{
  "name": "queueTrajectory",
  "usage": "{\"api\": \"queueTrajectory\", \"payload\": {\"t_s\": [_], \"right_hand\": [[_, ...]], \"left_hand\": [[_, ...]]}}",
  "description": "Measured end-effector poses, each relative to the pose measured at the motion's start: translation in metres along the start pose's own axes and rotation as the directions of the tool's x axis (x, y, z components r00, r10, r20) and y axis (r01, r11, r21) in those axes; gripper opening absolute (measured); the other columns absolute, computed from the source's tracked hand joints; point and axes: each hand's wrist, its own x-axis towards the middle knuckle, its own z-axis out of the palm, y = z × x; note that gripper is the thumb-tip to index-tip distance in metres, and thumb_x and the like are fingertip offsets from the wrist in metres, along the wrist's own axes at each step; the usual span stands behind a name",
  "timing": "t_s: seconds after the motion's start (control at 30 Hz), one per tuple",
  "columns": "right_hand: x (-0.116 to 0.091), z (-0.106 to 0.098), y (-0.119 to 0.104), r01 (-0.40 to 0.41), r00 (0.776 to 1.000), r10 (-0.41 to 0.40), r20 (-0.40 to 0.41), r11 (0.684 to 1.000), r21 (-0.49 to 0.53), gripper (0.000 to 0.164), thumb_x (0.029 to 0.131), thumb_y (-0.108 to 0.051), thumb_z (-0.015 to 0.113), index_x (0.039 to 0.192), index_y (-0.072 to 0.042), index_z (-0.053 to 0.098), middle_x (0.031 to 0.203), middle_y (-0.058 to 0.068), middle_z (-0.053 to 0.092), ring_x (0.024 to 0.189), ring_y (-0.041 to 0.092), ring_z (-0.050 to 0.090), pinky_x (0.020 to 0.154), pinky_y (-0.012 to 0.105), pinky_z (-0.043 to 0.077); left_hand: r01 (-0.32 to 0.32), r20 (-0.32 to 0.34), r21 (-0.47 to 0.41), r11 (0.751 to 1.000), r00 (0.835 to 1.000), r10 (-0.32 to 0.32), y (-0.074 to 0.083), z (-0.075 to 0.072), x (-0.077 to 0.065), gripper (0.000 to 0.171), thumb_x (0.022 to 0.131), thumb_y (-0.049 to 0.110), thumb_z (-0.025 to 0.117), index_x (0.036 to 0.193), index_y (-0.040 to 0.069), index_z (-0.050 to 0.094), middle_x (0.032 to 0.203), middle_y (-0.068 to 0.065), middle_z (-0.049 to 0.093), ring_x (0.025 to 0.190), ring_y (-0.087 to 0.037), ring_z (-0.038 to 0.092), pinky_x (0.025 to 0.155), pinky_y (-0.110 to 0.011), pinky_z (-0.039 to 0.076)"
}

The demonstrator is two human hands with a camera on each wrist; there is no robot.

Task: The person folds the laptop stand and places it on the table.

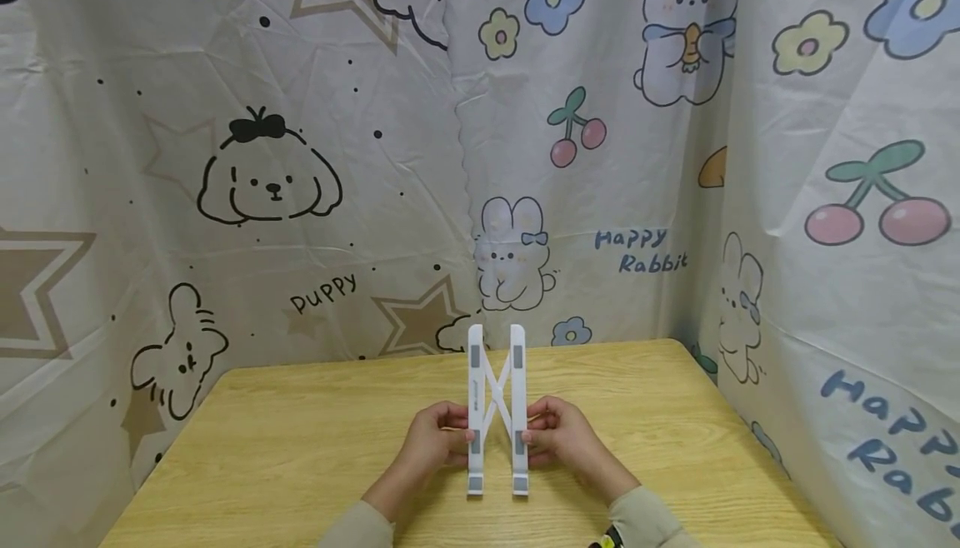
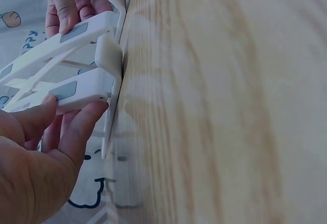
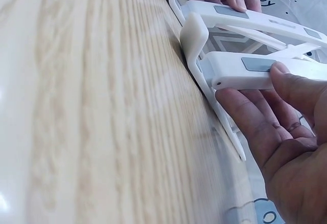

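Note:
A white folding laptop stand (image 1: 476,398) with grey pads and a crossed brace stands on the wooden table, its two long arms side by side and apart. My left hand (image 1: 437,438) grips the left arm near its front end, thumb on top by a grey pad and fingers beneath. On the other arm, my right hand (image 1: 566,435) does the same, thumb at the edge of the pad. Both wrist views show the upturned front lips (image 2: 109,54) of the stand and its thin legs (image 3: 225,127) reaching down to the tabletop.
The light wooden table (image 1: 300,431) spreads out on both sides of the stand. Behind it and along the sides hangs a pale curtain (image 1: 420,156) printed with puppies, rabbits, stars and cherries. A dark band (image 1: 609,538) shows at the right sleeve.

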Motion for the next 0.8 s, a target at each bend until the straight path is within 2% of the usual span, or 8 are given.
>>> {"api": "queueTrajectory", "payload": {"t_s": [0.53,0.8], "right_hand": [[0.002,0.009,0.003,-0.006,1.0,0.006,-0.013,1.0,0.018,0.035,0.09,0.003,0.074,0.119,0.005,0.054,0.092,0.009,0.061,0.078,0.02,0.069,0.072,0.051,0.064],[0.002,0.011,0.001,0.014,1.0,-0.014,-0.005,1.0,0.026,0.034,0.091,0.002,0.073,0.119,0.007,0.054,0.091,0.01,0.063,0.073,0.022,0.072,0.072,0.052,0.064]], "left_hand": [[-0.014,-0.02,0.034,0.999,1.0,0.014,-0.004,0.013,0.003,0.032,0.088,-0.005,0.075,0.118,-0.004,0.066,0.102,-0.013,0.063,0.08,-0.017,0.065,0.063,-0.042,0.064],[-0.03,0.011,0.01,0.999,0.999,0.03,-0.005,0.016,0.005,0.031,0.088,-0.006,0.074,0.118,-0.005,0.064,0.102,-0.013,0.063,0.08,-0.018,0.065,0.064,-0.044,0.064]]}}
